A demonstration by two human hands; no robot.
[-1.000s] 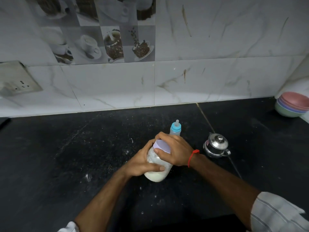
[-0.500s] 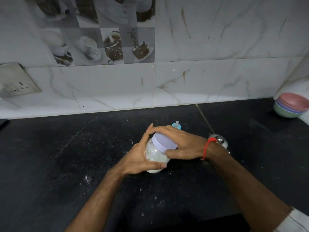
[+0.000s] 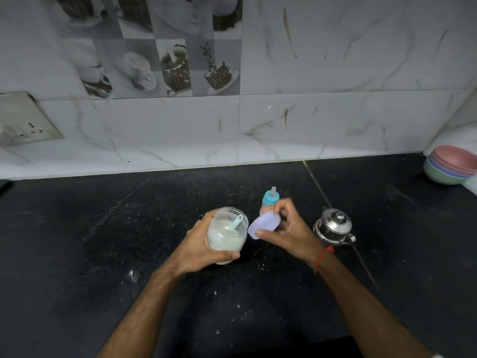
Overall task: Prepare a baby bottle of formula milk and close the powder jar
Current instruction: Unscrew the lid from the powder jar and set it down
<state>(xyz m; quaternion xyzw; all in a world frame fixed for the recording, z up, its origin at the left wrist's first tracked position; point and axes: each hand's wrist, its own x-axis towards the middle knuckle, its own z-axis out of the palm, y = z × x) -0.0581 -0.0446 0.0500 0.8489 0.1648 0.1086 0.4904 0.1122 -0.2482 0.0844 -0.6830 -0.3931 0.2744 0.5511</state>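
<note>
The powder jar (image 3: pixel 227 235) sits near the middle of the black counter (image 3: pixel 103 254), tilted a little, its mouth uncovered. White powder fills the lower part and a pale teal scoop (image 3: pixel 236 223) leans inside against the rim. The left hand (image 3: pixel 201 246) grips the jar from its left side, fingers curled round the far wall and the thumb laid across the near lower edge.

Just right of the jar's mouth the lavender lid (image 3: pixel 263 224) hangs tilted in the air, apart from the rim. The right hand (image 3: pixel 289 233) pinches it, thumb at the near edge and curled fingers over the far edge. A red thread (image 3: pixel 322 257) circles that wrist.

Directly beyond the right hand the baby bottle (image 3: pixel 270 200) stands upright with a blue collar and pale teat; its lower body is hidden by the fingers. To the right, near the hand but not touching it, stands a small steel kettle (image 3: pixel 334 224) with a knobbed lid.

At the far right edge a stack of pastel bowls (image 3: pixel 451 165) rests by the corner. Marble-pattern wall tiles (image 3: pixel 335 112) rise behind the counter, with a switch plate (image 3: pixel 23 120) on the far left. White specks dust the counter around the jar.
</note>
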